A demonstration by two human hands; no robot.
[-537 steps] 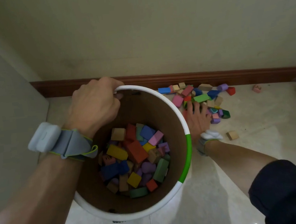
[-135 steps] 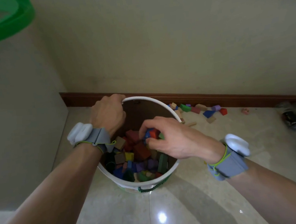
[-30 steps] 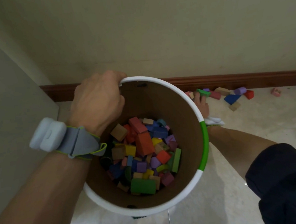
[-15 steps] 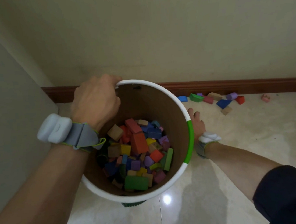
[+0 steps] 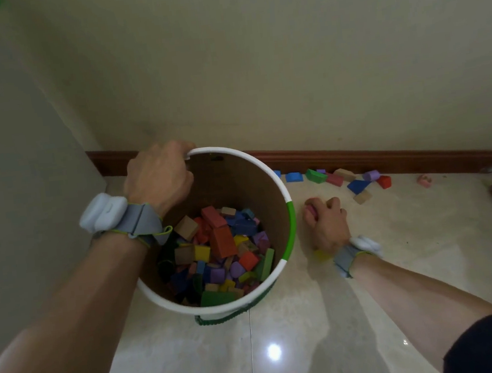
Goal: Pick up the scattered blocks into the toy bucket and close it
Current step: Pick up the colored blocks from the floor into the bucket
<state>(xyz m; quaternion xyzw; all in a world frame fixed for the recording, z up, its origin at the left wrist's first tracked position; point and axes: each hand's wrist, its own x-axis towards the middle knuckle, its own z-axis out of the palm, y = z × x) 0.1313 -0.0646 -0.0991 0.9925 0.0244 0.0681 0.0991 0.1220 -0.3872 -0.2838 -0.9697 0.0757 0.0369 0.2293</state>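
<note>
Pink block (image 5: 310, 210) inside right fingers (image 5: 333, 204)

Glossy stone-look floor tiles (image 5: 286, 349), brown cardboard-lined bucket (image 5: 232, 181), matt painted blocks (image 5: 223, 240)

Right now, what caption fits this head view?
Left hand grips toy bucket rim; right hand clutches a pink block beside it.

A single head-worn wide-angle camera looks forward and steeply down from above, close over a toy bucket (image 5: 280, 182) on a tiled floor (image 5: 299, 332), facing a room corner where the wall (image 5: 286, 60) meets the floor.
</note>
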